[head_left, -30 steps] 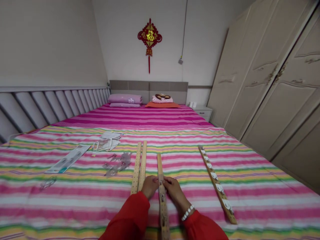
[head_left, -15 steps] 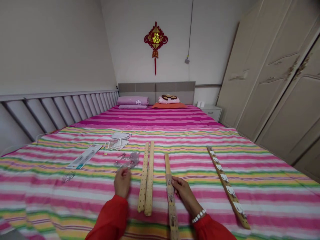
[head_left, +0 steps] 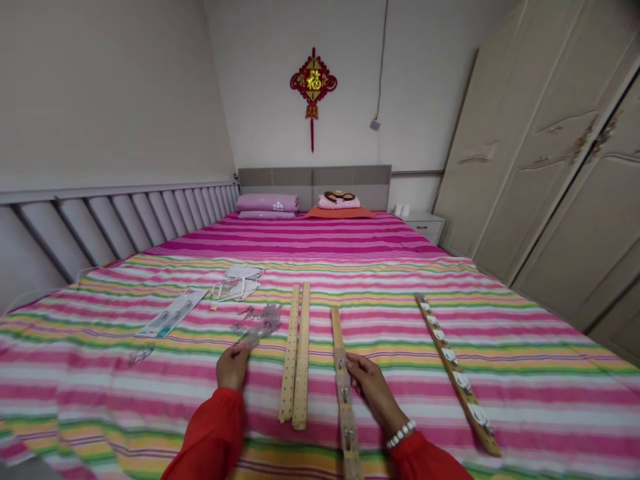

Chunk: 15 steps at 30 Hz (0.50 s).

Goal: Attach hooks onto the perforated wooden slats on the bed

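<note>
your right hand (head_left: 373, 389) lies with its fingers together against the edge of the perforated wooden strip (head_left: 345, 407); from this view, you cannot tell whether they grip it. that strip rests on the striped bedspread (head_left: 100, 400), its long axis running away from you, far end tipped slightly left, with metal fittings (head_left: 343, 393) along it. your left hand (head_left: 233, 368) curls at the end of a clear plastic bag (head_left: 259, 323), though a pinch cannot be told. the work in hand appears centred on this strip, and the next move calls for a steady hold on it. two bare perforated strips (head_left: 295, 353) lie between your hands' reach, a strip with white fittings (head_left: 453, 373) lies to the right, and a paper packet (head_left: 171, 313) lies further left.
</note>
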Tool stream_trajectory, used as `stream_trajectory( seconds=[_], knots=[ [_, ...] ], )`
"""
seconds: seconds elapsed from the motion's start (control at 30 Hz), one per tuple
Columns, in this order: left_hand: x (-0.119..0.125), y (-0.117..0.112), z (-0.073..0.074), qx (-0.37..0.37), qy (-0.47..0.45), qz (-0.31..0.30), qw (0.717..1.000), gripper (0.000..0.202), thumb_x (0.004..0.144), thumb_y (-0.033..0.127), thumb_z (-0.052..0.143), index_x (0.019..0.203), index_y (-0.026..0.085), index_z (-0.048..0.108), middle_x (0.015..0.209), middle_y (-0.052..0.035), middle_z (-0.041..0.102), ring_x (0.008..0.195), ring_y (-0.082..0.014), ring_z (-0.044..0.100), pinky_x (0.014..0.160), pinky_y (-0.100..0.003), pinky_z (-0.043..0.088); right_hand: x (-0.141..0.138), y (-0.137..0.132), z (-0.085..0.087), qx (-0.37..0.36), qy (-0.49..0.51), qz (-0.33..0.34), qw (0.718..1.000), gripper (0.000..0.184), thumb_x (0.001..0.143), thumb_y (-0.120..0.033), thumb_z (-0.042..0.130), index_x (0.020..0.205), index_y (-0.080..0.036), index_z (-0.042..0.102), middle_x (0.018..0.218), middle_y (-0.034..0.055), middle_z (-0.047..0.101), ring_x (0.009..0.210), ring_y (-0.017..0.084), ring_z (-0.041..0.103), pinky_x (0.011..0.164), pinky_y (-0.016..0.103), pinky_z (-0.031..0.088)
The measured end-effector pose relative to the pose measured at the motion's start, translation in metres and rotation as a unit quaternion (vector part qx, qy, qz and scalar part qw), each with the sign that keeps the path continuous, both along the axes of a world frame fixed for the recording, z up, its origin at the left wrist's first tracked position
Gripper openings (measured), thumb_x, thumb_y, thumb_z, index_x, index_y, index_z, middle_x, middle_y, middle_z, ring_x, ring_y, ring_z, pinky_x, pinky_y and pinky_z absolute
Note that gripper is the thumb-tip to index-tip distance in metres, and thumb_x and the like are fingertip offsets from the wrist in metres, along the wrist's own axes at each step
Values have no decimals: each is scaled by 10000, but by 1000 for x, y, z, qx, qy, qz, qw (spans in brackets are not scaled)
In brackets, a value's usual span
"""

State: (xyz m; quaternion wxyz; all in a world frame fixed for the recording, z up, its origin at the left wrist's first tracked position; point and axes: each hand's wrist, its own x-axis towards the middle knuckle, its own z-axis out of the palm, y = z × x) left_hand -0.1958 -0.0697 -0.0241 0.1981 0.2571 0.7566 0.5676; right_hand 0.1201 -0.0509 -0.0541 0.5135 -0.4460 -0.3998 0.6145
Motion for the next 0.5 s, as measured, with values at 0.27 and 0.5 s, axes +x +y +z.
stream_trajectory(
  seconds=[0.27,0.5],
  knots=[
    [27,-21,16,130,-326,-21,936,78,675,98,657,711,149,610,659,-13,684,583,-89,641,568,-193,510,2,-1,4,-14,45,-4,999,419,557,-377,795,883,-130,701,434,-51,521,365,69,377,386,205,239],
    [73,-40,40,217,-67,-188,956,268,664,385,724,791,181,605,1081,-103,694,942,-229,677,827,-339,550,3,-6,14,7,81,-21,996,366,585,-409,793,799,-128,695,555,-26,570,355,35,355,367,195,195]
  ],
)
